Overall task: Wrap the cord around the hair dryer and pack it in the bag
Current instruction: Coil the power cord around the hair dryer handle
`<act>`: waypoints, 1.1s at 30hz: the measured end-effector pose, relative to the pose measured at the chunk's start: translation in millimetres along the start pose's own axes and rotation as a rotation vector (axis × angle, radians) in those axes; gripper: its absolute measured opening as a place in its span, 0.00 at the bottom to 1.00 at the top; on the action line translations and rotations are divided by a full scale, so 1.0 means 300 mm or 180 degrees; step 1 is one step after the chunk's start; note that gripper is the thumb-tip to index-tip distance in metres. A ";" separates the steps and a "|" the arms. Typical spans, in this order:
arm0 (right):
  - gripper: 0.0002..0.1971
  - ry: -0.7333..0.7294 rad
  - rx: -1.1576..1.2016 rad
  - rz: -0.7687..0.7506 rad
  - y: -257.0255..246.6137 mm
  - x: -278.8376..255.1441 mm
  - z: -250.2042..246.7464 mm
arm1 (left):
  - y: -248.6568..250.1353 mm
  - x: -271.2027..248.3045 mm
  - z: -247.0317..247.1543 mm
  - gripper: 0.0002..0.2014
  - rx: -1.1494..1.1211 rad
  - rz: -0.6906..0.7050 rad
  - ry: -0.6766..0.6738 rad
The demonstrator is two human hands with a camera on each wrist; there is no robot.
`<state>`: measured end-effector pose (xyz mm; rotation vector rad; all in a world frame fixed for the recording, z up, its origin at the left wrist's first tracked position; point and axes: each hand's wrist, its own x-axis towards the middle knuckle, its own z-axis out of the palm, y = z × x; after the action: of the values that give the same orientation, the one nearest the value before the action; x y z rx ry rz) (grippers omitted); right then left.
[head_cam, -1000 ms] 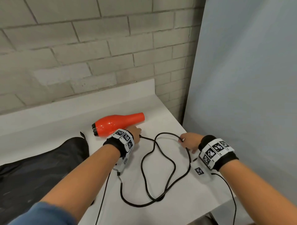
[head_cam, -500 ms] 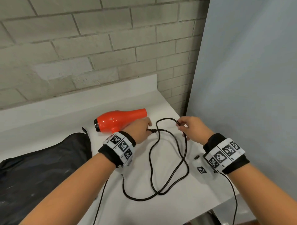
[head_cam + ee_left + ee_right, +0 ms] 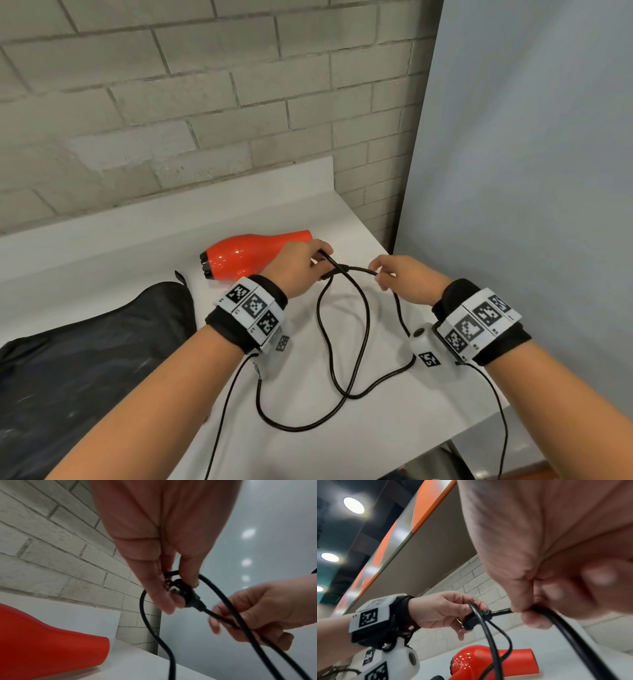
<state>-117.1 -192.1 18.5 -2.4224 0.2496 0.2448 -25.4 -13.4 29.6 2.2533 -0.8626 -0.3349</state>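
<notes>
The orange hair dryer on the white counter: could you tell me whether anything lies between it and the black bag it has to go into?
Nothing visible does. The glossy orange hair dryer lies just beyond the black fabric bag, with only bare white counter between them. Its loose black cord trails the other way, held by the left hand and right hand.

Both forearms are stretched forward over the table and angled in toward each other, a marker-covered band strapped on each wrist. The left hand (image 3: 298, 265) is raised at about 11 o'clock, with the black plug (image 3: 182, 592) pinched between thumb and fingertips. The right hand (image 3: 406, 279) is held at about 1 o'clock, close by but not touching, with the cord (image 3: 500, 612) gripped in curled fingers
</notes>
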 end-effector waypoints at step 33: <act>0.12 0.0438 0.0705 -0.0189 -0.147 0.101 0.041 | 0.003 -0.063 -0.139 0.13 -0.2498 -0.0697 0.0103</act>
<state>-78.5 -154.5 29.0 -2.2248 0.2519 0.0219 -21.0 20.2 60.5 1.6020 -0.3603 -0.6122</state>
